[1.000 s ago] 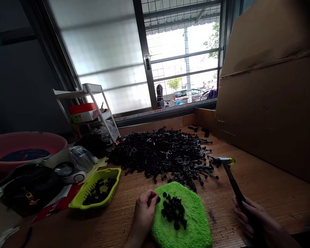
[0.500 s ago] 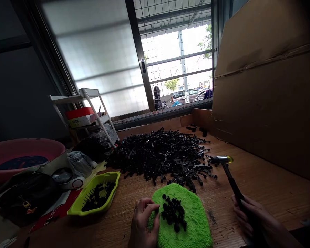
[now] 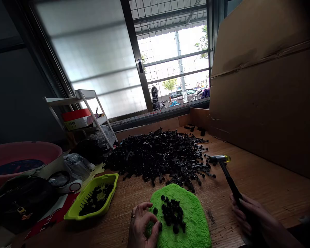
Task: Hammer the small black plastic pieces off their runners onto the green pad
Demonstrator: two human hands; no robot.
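Observation:
My left hand (image 3: 142, 225) is at the left edge of a fuzzy green cloth pad (image 3: 193, 220). Its thumb and index finger close on a small black part (image 3: 160, 226), while another finger stretches out above. A second black knob-like piece (image 3: 155, 210) lies on the pad just beyond that finger. Several more black knob-like pieces (image 3: 172, 213) are bunched at the pad's middle. On the right, my right hand (image 3: 245, 213) grips the handle of a small hammer (image 3: 229, 177), its metal head raised with a yellow end to the right and a dark end to the left.
A big heap of black clip-like parts (image 3: 155, 155) covers the table behind the pad. To the left stand a yellow-green basket (image 3: 73, 213) of black bits, a black bag (image 3: 23, 199) and a white shelf rack (image 3: 88, 94). A cardboard sheet (image 3: 263, 103) rises at the right.
My left fingers have shifted down slightly; one black piece now lies on the pad beside them, and another shows at the thumb. The hammer stays raised in my right hand. The view has shifted slightly.

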